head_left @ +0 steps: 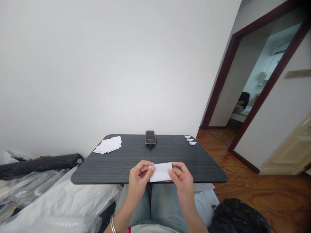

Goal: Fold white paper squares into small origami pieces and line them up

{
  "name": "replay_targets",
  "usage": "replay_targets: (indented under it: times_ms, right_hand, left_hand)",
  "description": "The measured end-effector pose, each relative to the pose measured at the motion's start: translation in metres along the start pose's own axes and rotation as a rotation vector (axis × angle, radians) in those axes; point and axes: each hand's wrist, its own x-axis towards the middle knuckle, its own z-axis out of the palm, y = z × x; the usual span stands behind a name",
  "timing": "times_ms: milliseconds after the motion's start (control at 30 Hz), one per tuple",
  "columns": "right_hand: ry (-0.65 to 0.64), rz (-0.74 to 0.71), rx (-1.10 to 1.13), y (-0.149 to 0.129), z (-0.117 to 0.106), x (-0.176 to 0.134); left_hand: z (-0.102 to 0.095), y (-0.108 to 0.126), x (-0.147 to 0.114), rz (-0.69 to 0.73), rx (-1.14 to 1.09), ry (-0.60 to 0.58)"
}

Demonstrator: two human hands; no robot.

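Note:
A small white sheet of paper (161,171) is held above the near edge of the dark table (136,158), folded into a rectangle. My left hand (139,177) pinches its left end with thumb and fingers. My right hand (181,179) pinches its right end. A silver bangle sits on my left wrist.
A loose stack of white paper sheets (108,145) lies at the table's back left. A phone (150,138) stands upright at the back middle. Three small folded paper pieces (190,139) lie at the back right. Plastic wrapping and bags fill the floor at left; an open doorway is at right.

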Motion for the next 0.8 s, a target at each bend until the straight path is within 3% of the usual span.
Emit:
replay_targets:
  times_ms: [800]
  right_hand:
    - [-0.027, -0.012, -0.084, 0.0020, -0.0032, 0.0005]
  left_hand:
    - [-0.0005, -0.0034, 0.0013, -0.049, -0.054, -0.023]
